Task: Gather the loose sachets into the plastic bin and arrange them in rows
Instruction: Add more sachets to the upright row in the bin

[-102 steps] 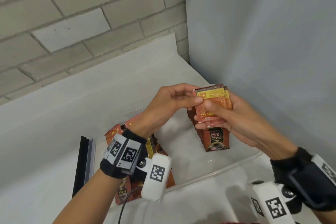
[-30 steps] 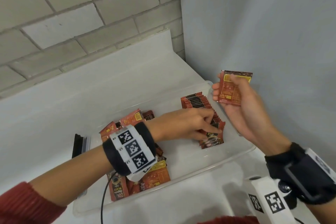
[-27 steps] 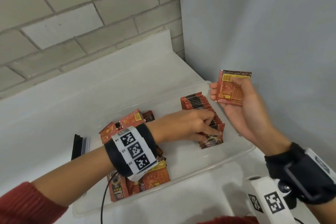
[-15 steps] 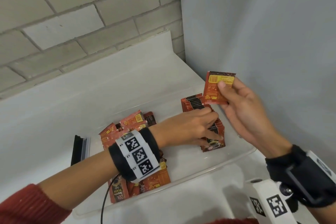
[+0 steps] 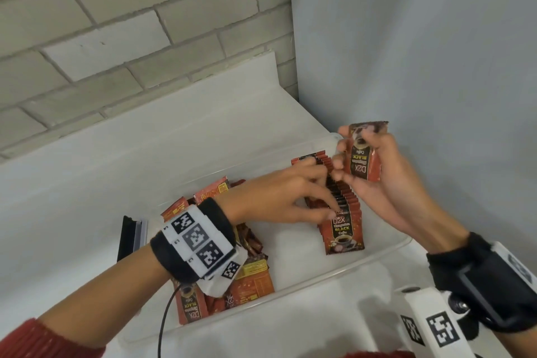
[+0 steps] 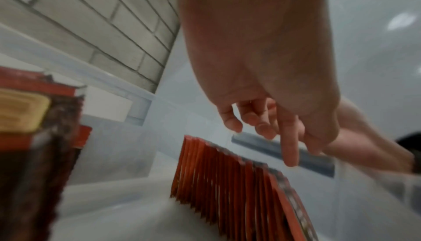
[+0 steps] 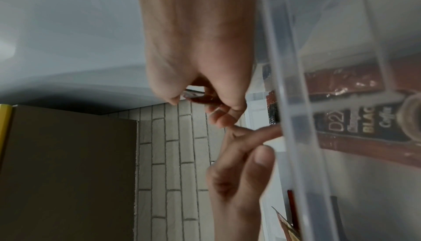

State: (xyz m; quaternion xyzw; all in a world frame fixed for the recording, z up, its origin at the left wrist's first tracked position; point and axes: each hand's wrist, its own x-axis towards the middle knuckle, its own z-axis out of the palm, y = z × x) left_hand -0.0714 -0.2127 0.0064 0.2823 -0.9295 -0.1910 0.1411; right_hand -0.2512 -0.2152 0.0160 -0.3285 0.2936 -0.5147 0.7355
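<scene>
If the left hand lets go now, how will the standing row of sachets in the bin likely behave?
The row of sachets stands on thin edges, leaning, so it would probably topple. Under the left hand, each packet looks light and floppy. Their glossy faces may slide apart.

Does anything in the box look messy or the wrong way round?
Yes. The sachets on the left side of the plastic bin lie in a jumbled pile, not standing like the neat row. The sachet in the right hand is upside down.

white counter [image 5: 96, 183] | painted brick wall [image 5: 116, 38] behind | black-edged flat object [image 5: 129, 238] left of bin | brown panel [image 7: 68, 172]
</scene>
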